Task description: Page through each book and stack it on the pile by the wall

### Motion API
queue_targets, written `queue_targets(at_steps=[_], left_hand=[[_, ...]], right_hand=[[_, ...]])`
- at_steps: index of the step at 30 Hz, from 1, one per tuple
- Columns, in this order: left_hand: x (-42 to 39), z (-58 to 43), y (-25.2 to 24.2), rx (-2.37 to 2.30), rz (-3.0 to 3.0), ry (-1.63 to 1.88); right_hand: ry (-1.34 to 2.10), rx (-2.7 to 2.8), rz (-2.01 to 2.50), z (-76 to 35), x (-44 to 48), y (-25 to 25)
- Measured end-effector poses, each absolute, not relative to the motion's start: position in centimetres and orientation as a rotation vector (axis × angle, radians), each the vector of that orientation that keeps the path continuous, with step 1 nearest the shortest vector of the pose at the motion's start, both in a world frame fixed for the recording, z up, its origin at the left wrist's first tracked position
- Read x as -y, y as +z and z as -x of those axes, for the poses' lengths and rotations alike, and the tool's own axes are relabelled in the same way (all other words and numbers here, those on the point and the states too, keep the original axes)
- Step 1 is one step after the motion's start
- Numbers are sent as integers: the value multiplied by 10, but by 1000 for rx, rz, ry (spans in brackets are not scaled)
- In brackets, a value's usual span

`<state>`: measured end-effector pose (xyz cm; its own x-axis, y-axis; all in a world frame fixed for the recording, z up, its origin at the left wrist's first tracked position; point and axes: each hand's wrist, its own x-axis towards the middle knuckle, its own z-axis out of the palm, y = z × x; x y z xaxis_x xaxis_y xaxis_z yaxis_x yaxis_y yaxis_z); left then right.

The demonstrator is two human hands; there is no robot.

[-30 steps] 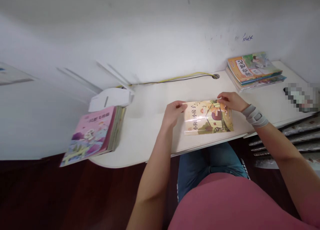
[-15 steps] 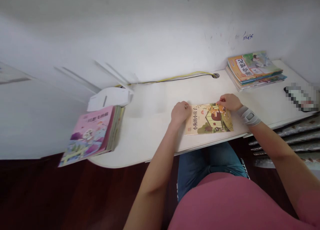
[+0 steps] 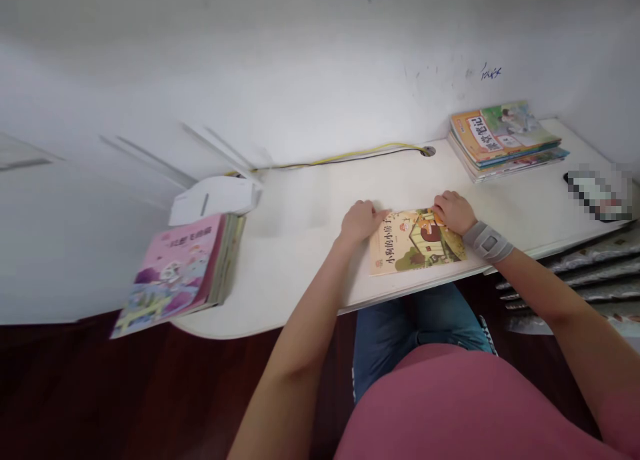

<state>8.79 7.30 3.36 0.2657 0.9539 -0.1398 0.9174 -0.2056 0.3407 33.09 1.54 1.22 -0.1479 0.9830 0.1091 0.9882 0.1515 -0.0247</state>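
Picture book (image 3: 420, 241) lying at near side of surface (image 3: 295, 247), probably light, bendy, slick-covered, best held by opposite edges; left grip (image 3: 359, 221) and right grip (image 3: 455, 212) part-curled at its far corners, pinching or just touching unclear.

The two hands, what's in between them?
The book! In the head view it's on the desk, with the left hand touching its left side and the right hand its right.

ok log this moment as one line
left hand: touching thin yellow illustrated book, upper left corner | right hand: touching its upper right corner | book: lying on white tabletop
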Motion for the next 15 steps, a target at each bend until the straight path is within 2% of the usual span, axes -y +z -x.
queue_targets(at_steps=[6, 9, 12, 15], left_hand=[[-62, -74, 28, -1526, -1522, 681], [-43, -58, 26, -1243, -1182, 629], [-20, -48, 28, -1095, -1098, 485], [-6, -47, 32, -1066, -1092, 619]], right_hand=[[-78, 2303, 1987, -332, -15, 11], [-53, 2286, 1978, -332, -17, 9], [59, 2219, 1924, -332, -21, 9], [213, 2125, 1863, -339, -26, 10]])
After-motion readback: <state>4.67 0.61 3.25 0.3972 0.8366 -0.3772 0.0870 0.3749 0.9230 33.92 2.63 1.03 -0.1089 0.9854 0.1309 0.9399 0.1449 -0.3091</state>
